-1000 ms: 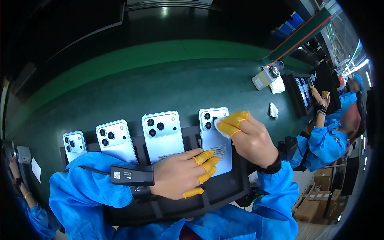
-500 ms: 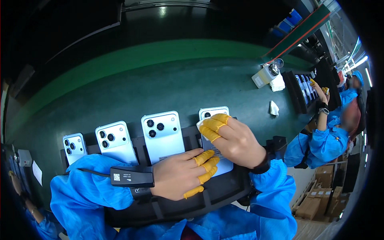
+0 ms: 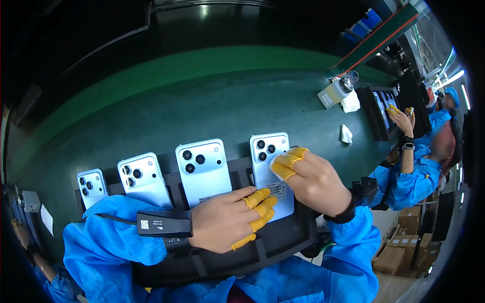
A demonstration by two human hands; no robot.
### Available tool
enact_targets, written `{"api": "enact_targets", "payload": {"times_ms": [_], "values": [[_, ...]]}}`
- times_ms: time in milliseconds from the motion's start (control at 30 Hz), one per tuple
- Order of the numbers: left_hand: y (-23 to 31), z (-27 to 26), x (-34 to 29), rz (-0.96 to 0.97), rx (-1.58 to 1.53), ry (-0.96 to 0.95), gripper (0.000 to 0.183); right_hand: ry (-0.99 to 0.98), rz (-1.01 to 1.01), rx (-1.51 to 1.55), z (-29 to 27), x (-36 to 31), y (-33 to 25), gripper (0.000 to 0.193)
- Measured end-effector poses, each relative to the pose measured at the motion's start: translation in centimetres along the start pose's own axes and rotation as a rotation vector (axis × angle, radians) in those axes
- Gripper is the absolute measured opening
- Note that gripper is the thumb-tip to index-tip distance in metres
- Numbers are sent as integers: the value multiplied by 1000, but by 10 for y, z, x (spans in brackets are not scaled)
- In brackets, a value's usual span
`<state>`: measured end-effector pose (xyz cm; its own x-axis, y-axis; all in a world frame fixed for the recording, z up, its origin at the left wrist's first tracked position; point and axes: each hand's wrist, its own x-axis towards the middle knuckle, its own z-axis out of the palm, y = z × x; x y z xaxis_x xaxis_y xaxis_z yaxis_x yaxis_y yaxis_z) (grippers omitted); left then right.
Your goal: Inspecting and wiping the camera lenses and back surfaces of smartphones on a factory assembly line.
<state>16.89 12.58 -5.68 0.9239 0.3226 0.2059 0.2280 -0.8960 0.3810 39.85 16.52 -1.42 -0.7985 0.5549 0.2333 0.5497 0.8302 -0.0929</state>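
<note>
Several light blue phones lie face down in a row on a black slotted tray (image 3: pixel 283 242) in front of me. My right hand (image 3: pixel 313 182), with yellow finger cots, presses a small white cloth (image 3: pixel 277 166) onto the back of the rightmost phone (image 3: pixel 268 151). My left hand (image 3: pixel 227 219), also in yellow finger cots, rests flat on the tray with its fingertips against that phone's lower left edge. A black wrist device (image 3: pixel 164 223) is strapped on my left forearm. Left of it lie the other phones: one (image 3: pixel 202 169), another (image 3: pixel 141 177) and one at the far left (image 3: pixel 91 186).
The tray sits on a green conveyor table (image 3: pixel 202 106). At the far right stand a white box (image 3: pixel 331 93), a crumpled white wipe (image 3: pixel 346 134) and another black tray (image 3: pixel 384 111), where a co-worker in blue (image 3: pixel 419 166) handles phones. Cardboard boxes (image 3: pixel 399 247) are stacked on the floor.
My right hand slid the cloth down the rightmost phone's back, from near the camera end toward its middle. My left hand has stayed in place.
</note>
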Motion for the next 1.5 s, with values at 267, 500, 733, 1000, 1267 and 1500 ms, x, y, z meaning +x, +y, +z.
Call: {"api": "enact_targets", "payload": {"times_ms": [267, 500, 733, 1000, 1267, 1500], "values": [[-1, -1, 3, 23, 28, -49, 45, 81, 7, -8, 5, 22, 18, 22], [2, 0, 5, 0, 60, -73, 45, 80, 134, -107, -23, -4, 23, 16], [0, 0, 3, 10, 54, -31, 44, 153, 91, -4, 1, 25, 15, 12], [1, 1, 4, -4, 59, -53, 45, 172, 199, -61, -12, 10, 12, 20], [-1, 2, 2, 11, 39, 4, 45, -20, 305, -64, -15, 5, 10, 21], [1, 2, 4, 8, 57, -42, 45, 139, 240, -22, 0, 16, 18, 19]]}}
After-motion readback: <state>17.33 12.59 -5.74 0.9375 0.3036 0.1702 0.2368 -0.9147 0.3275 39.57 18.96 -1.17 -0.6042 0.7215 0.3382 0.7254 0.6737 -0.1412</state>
